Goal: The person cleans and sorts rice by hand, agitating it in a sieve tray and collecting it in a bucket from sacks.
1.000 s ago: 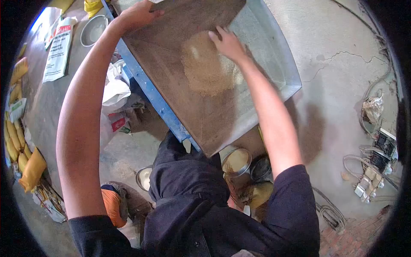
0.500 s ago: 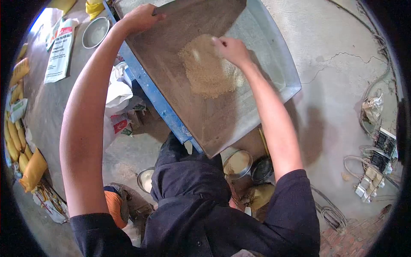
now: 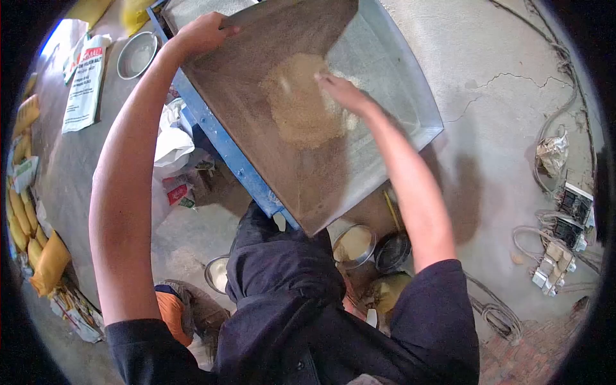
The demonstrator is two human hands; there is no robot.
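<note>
On metal tray (image 3: 391, 83), right hand (image 3: 343, 90) in grain (image 3: 295, 102) (spread flat)

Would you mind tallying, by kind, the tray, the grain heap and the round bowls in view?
tray: 1
grain heap: 1
round bowls: 4
Total: 6

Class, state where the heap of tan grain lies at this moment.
In the head view the heap of tan grain lies upper centre on the large grey metal tray, under the right hand; the left hand grips the tray's upper-left edge.
</note>
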